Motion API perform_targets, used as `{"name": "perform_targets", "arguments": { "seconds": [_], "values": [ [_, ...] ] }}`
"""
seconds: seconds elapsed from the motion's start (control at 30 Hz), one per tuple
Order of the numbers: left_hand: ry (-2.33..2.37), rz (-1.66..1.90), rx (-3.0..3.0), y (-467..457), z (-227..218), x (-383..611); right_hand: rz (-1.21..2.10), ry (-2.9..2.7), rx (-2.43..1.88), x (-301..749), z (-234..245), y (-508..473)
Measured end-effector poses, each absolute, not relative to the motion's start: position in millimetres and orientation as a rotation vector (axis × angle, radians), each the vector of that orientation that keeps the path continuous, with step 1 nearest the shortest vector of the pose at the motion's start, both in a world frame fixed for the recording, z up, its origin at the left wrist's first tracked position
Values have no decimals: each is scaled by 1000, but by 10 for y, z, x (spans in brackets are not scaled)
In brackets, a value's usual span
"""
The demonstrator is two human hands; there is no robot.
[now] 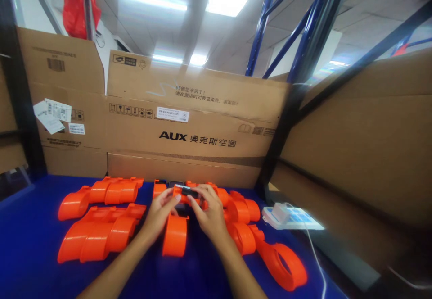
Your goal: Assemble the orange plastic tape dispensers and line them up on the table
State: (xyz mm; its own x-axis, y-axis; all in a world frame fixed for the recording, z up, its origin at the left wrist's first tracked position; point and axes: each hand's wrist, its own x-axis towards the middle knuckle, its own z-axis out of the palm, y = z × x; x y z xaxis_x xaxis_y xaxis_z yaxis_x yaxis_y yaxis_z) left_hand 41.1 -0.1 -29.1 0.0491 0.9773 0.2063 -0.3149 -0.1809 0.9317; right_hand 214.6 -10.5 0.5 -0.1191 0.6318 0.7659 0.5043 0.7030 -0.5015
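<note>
Near the back of the blue table, my left hand (161,212) closes on an orange plastic part (177,192) with a white toothed strip along its top edge. My right hand (209,211) pinches a small black piece (189,192) lying against that part. Fingers hide much of both. Just below my hands, a curved orange plastic part (175,236) rests on the table. Behind them, a dark object is mostly covered, so its kind cannot be made out.
Rows of curved orange parts (96,240) lie at left, with more orange parts (241,211) at right. A looped orange part (286,265) sits at the right front. A white power strip (293,218) with a plugged adapter and cable lies near a dark rack post. Cardboard (202,123) walls the back.
</note>
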Motion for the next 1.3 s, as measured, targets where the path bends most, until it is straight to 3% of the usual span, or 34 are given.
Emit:
{"name": "perform_targets", "arguments": {
  "seconds": [0.9,1.3],
  "values": [
    [720,1427,1105,-73,-236,415,351,-1756,-872,2171,-27,-108],
    [828,1465,900,19,-309,337,71,-2136,-1655,2494,38,-52]
  ]
}}
